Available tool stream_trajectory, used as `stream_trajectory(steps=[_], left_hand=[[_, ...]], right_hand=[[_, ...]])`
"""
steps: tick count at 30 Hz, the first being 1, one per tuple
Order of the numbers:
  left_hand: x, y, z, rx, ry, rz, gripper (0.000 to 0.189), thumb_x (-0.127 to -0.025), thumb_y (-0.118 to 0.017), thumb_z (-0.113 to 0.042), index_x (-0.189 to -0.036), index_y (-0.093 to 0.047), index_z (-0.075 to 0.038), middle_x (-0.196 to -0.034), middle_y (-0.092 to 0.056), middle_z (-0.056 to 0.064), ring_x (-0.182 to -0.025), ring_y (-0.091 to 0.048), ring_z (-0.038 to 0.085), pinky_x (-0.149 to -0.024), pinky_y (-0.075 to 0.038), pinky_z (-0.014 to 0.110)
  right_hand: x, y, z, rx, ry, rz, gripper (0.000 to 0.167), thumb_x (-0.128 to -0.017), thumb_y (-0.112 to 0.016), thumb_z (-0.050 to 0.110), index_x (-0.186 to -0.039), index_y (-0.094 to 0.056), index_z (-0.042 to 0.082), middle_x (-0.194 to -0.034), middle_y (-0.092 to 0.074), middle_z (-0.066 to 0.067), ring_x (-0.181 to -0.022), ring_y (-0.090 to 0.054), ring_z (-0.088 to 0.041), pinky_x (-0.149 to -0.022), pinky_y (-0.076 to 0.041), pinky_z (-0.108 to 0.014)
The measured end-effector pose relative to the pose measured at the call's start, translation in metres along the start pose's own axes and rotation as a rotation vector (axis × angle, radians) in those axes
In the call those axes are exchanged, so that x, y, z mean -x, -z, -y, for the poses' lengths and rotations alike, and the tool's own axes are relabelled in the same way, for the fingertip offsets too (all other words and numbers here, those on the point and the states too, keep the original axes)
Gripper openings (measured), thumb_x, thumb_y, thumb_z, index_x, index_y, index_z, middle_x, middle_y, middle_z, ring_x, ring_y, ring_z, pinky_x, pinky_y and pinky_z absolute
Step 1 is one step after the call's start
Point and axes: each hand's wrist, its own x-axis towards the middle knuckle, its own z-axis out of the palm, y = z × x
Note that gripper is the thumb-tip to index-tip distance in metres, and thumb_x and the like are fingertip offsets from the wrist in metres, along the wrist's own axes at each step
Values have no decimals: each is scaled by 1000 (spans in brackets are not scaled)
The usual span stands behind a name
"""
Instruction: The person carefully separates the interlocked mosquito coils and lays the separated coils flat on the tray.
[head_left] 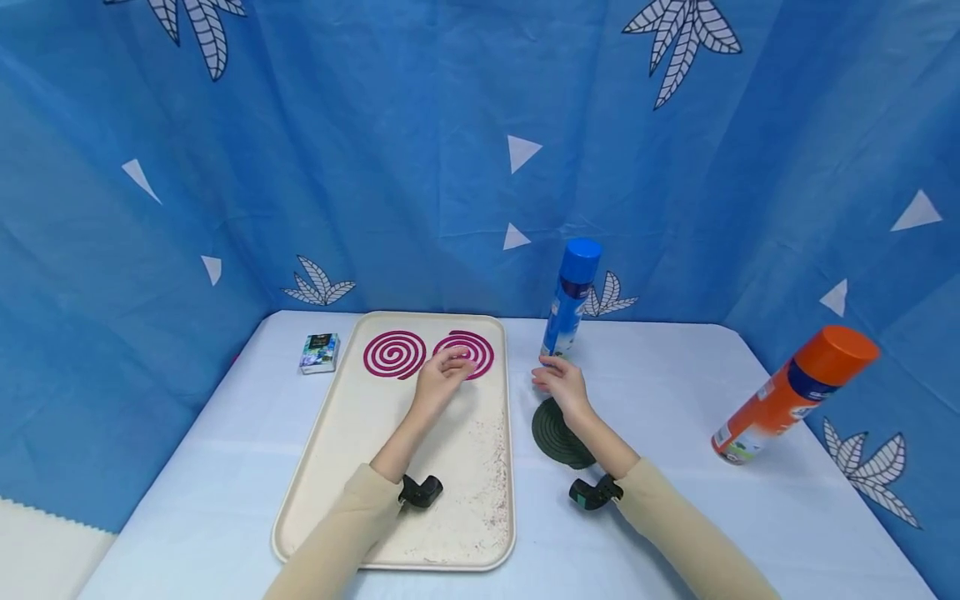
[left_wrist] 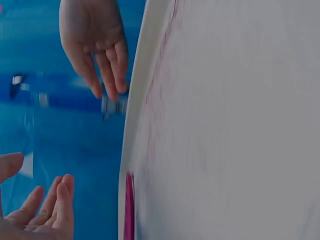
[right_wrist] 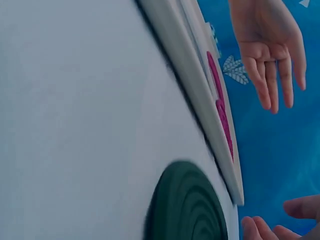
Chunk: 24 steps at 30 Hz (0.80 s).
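Two magenta spiral mosquito coils, the left one and the right one, lie flat side by side at the far end of the cream tray. My left hand hovers over the tray, partly covering the right coil in the head view; its fingers are relaxed and hold nothing. To the right of the tray, my right hand is raised above a dark green coil, covering part of it. Its fingers are loose too, with nothing between them. In the right wrist view the green coil rests on the white table.
A blue spray can stands behind my right hand. An orange spray can stands at the right. Left of the tray sits a small printed box. Blue curtain surrounds the table's back and sides.
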Motion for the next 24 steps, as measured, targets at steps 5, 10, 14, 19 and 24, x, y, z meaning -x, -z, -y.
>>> stream_trajectory(steps=[5, 10, 14, 19, 24], left_hand=[[23, -36, -7, -48, -6, 123, 40, -93, -61, -21, -125, -57, 3, -111, -66, 20, -106, -65, 31, -90, -56, 33], [46, -64, -10, -112, 109, 236, 47, -97, -52, -31, -135, -48, -3, -119, -63, 20, -108, -64, 32, -90, -56, 38], [58, -76, -12, -93, 182, 336, 55, -99, -47, -34, -143, -37, -4, -133, -53, 27, -119, -57, 38, -97, -52, 45], [65, -80, -18, -43, 261, 454, 64, -99, -45, -39, -148, -25, -4, -148, -30, 33, -137, -35, 44, -104, -45, 52], [67, -83, -18, 3, 287, 516, 69, -97, -47, -44, -149, -24, -4, -150, -25, 32, -139, -30, 44, -104, -44, 52]], right_hand=[[12, 34, -13, 13, 9, -31, 36, -94, -54, 7, -127, -54, -6, -110, -67, -24, -78, -67, -7, -80, -58, -26], [26, 61, -25, 77, 36, -86, 34, -93, -55, 7, -124, -56, -8, -104, -69, -20, -74, -62, 0, -67, -53, -13], [42, 75, -34, 140, 13, -128, 35, -92, -56, 7, -123, -57, -9, -107, -68, -20, -72, -54, 8, -65, -46, -11], [58, 81, -38, 218, -15, -137, 36, -92, -57, 8, -123, -57, -8, -113, -66, -22, -79, -54, 8, -69, -43, -11], [67, 77, -37, 242, -8, -111, 38, -88, -59, 4, -124, -56, -8, -117, -62, -27, -95, -59, -15, -72, -44, -11]])
